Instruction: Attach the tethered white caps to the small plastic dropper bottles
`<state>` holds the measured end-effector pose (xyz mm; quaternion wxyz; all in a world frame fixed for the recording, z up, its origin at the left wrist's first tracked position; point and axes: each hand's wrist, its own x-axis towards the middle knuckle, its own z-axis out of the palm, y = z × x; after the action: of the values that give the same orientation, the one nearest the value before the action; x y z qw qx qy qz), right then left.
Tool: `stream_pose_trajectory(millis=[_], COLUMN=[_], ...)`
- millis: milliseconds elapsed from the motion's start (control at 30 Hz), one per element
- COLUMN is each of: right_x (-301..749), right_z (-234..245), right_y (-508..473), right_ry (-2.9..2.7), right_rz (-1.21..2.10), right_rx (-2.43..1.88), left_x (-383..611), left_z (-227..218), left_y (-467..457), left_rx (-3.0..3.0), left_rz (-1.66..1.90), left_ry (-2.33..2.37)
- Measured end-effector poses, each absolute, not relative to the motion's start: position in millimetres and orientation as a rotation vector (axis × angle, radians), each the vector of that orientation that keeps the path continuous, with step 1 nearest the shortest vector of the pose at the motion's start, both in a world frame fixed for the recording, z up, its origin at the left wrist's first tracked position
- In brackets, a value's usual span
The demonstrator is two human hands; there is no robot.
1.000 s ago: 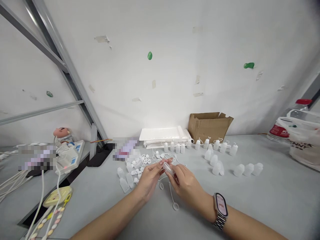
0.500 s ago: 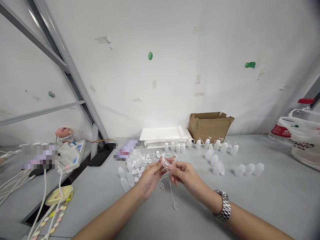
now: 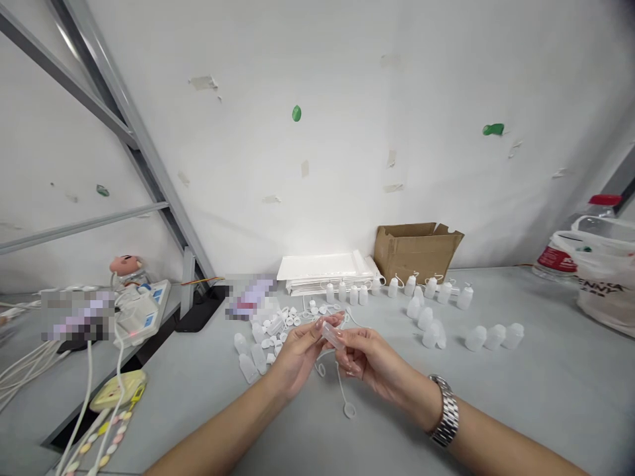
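Note:
Between my two hands is a small translucent plastic tube (image 3: 332, 335), held tilted above the table. My left hand (image 3: 297, 354) is closed, pinching the tube's upper left end with thumb and fingers. My right hand (image 3: 370, 350) is closed too, its thumb and index finger on the tube's lower right end. Below my fingers a thin white strap with a ring (image 3: 349, 410) lies on the table. Beside my left hand are loose white caps (image 3: 268, 342) and several small squeeze bottles without caps (image 3: 258, 357). The fingers partly hide both ends of the tube.
Capped bottles (image 3: 393, 287) stand in a row at the back, before a cardboard box (image 3: 417, 254) and stacked white packages (image 3: 322, 266). Uncapped bottles (image 3: 495, 337) stand to the right. Cables, a power strip (image 3: 143, 317) and a yellow case (image 3: 119, 390) lie left.
The tube has tipped slightly lower between my hands. My right hand's fingers have shifted and curled below it. The bottles and caps on the table stay where they were.

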<state>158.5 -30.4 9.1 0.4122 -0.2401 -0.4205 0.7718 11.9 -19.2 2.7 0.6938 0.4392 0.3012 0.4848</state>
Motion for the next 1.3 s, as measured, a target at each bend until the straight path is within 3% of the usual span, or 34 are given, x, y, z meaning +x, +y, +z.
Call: stream_pose_trajectory(millis=[167,467,733,1033,1300], right_x=[162.4,158.0,156.0,162.2,159.9], right_z=[7.3,13.4,8.0,0.0,-4.1], right_y=[-28.5,-25.6,-29.4,-22.6,-25.3], right_ry=[-0.995,-1.349,-1.402,-1.133,-1.144], right_rz=[2.032,1.444,1.361,1.870,1.949], right_rx=[-0.574,-1.022,-0.995,-0.591,-0.575], left_x=[13.0,12.7,15.1,12.9,6.9], left_z=[5.4,2.6,-2.3,9.1,7.5], left_y=[-21.1,-16.2,-19.4,-16.6,-13.7], left_rx=[1.054,1.014,1.043,1.033,0.980], left_rz=[1.063,1.151,1.121,1.051,1.089], left_ry=[0.630,0.742,0.664,0.607,0.675])
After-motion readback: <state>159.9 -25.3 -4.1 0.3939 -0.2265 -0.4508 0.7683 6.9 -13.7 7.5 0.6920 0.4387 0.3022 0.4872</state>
